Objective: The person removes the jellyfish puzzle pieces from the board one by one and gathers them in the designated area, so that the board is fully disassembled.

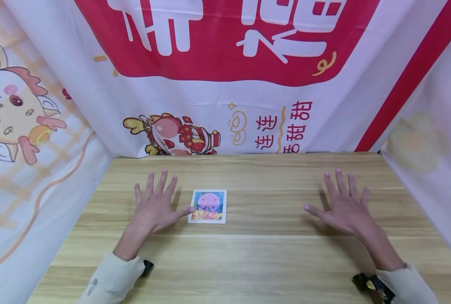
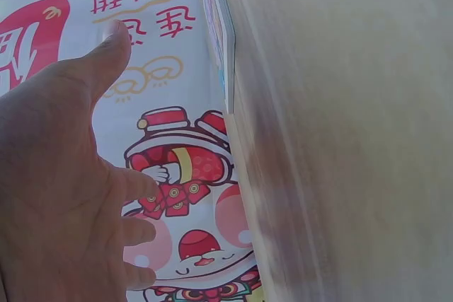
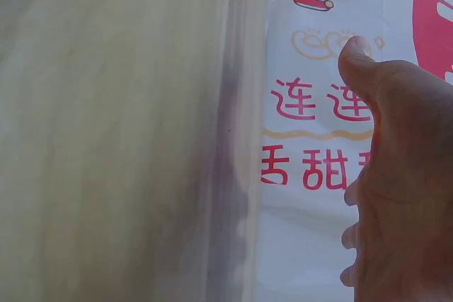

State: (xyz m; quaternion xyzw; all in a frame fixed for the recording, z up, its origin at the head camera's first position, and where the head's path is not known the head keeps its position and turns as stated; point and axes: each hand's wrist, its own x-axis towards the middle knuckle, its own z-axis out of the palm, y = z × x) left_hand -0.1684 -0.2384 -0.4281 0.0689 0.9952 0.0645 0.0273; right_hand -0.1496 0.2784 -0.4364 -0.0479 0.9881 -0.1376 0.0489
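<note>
A small white-bordered picture tile (image 1: 209, 206) with a pink jellyfish on a blue sea lies flat on the wooden table, left of the middle. Just to its left, my left hand (image 1: 156, 209) hovers palm down with fingers spread; in the head view the thumb tip overlaps the tile's left edge. The left wrist view shows the tile (image 2: 221, 30) edge-on, apart from the left hand (image 2: 64, 167). Well to the right, my right hand (image 1: 345, 211) is also spread above the table and holds nothing. Only bare tabletop lies near the right hand (image 3: 407, 167) in the right wrist view.
The light wooden table (image 1: 248, 261) meets a white and red printed cloth (image 1: 210, 93) along its back edge. More printed cloth (image 1: 31, 177) hangs at the left side, and a pale cloth (image 1: 430, 169) at the right. Dark straps (image 1: 373, 285) circle the sleeves.
</note>
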